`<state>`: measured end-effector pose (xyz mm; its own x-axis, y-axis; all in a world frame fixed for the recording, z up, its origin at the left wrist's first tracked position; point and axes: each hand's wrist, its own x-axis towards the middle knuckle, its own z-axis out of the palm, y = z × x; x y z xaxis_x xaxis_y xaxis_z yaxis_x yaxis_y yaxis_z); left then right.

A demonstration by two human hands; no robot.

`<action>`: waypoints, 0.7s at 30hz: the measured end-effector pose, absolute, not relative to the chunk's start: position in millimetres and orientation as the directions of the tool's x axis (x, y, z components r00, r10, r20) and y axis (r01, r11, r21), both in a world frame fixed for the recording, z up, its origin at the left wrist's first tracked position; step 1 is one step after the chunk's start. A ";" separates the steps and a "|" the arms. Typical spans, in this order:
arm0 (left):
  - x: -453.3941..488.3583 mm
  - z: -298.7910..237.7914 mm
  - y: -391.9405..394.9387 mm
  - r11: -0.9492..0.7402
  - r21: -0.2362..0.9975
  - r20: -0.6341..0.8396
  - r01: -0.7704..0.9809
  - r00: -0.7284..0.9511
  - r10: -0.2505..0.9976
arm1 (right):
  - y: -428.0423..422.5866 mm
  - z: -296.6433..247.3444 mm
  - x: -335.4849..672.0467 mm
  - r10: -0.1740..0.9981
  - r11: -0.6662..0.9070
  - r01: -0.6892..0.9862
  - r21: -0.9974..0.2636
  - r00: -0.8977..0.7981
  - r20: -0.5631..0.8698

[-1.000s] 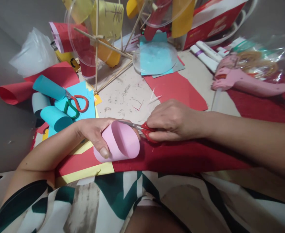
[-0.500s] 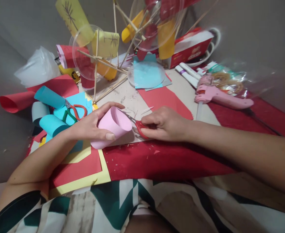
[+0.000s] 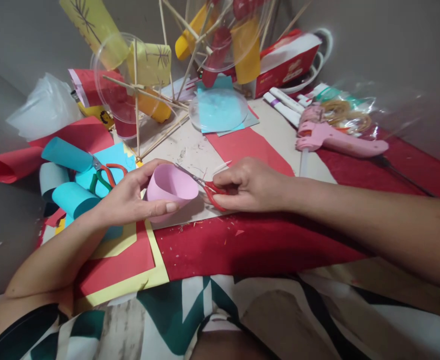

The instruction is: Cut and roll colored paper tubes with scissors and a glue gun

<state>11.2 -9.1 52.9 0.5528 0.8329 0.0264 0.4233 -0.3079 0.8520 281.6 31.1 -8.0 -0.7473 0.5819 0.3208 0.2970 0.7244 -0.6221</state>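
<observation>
A pink paper tube (image 3: 171,184) is in my left hand (image 3: 135,195), its thumb across the near side and its fingers round the far side. The tube's open end is tilted up toward me. My right hand (image 3: 250,185) grips the red handles of small scissors (image 3: 210,190). Their blades point left and lie along the far rim of the tube; whether they touch the paper I cannot tell. Left of my left hand, blue paper rolls (image 3: 73,199) lie beside a second pair of scissors (image 3: 109,175) with orange and green handles.
A stick frame (image 3: 136,100) with clear plastic discs and coloured paper cups stands at the back. A pink glue gun (image 3: 340,142) lies to the right, near white markers (image 3: 283,110). Red paper (image 3: 253,150) lies beyond my right hand, and a white plastic bag (image 3: 43,110) sits far left.
The pink tube has tipped so that more of its inside shows. The scissors stay close to its far rim. The whole view has shifted slightly.
</observation>
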 end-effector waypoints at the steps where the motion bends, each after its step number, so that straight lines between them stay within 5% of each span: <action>1: 11.7 53.6 -8.6 -0.309 0.852 0.020 0.423 0.563 0.826 | 31.1 -7.3 282.2 0.583 0.725 0.304 -0.618 -0.750 0.314; 21: 9.5 51.6 0.1 -0.187 0.934 -0.105 0.304 0.734 0.671 | 33.1 -5.5 287.8 0.458 0.801 0.229 -0.553 -0.829 0.320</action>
